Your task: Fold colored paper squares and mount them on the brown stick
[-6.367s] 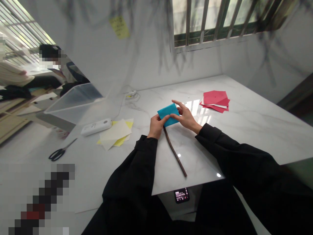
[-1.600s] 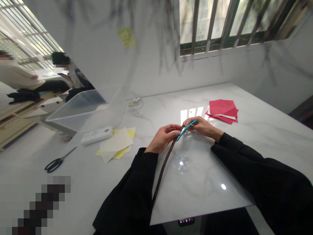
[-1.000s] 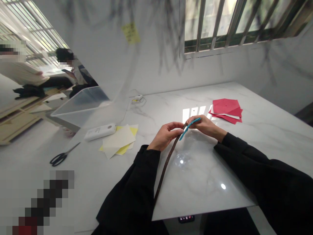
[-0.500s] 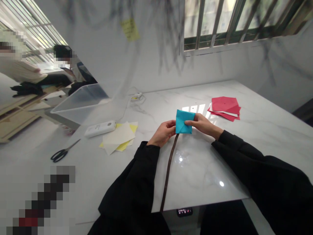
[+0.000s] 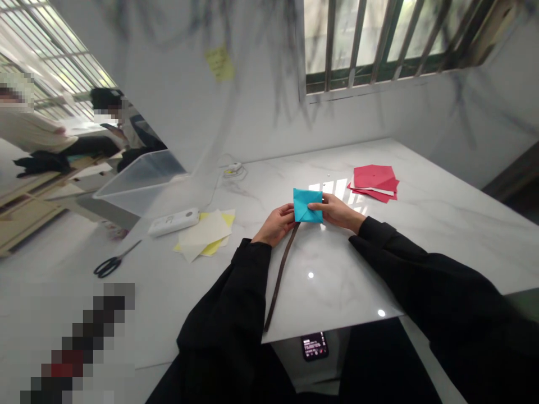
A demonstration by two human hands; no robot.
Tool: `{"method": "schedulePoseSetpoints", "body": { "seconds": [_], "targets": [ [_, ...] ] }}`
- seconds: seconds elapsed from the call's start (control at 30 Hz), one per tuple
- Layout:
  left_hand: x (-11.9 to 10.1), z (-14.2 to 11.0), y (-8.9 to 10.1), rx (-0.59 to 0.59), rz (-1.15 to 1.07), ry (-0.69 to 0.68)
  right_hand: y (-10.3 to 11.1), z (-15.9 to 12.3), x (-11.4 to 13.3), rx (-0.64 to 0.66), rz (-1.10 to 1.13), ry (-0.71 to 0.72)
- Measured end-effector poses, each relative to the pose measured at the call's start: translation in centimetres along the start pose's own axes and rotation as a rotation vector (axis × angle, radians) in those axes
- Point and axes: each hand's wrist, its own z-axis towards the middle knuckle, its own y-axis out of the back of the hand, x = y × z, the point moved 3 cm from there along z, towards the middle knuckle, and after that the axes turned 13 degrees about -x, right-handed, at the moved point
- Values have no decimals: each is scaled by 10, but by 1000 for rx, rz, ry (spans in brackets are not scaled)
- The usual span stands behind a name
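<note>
A small square of folded blue paper, with crease lines meeting near its middle, is held above the white table. My left hand is closed at its left edge, fingers partly behind the paper. My right hand pinches the right side, its thumb pressed on the front. From below the left side of the paper a thin dark brown strip runs down to the table's front edge. Its upper end is hidden, so I cannot tell whether it is held or attached.
Red paper sheets lie at the back right. To the left are cream and yellow papers, a white oblong device, black scissors and a clear plastic bin. A lit phone shows below the table edge. Two people sit far left.
My view has shifted slightly, showing more of the phone. Both hands still hold the blue paper, which looks tilted a little flatter. The brown strip's lower end now shows at the table edge.
</note>
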Motion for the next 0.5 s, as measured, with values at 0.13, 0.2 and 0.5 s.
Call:
{"method": "schedulePoseSetpoints", "body": {
  "seconds": [0.13, 0.2, 0.5],
  "targets": [
    [-3, -2, 6, -9, 52, 15, 7, 3, -2, -46, 30, 5],
    [-4, -5, 7, 8, 103, 18, 13, 4, -1, -63, 38, 11],
    [-9, -30, 16, 28, 341, -81, 21, 6, -2, -138, 47, 41]
  ]
}}
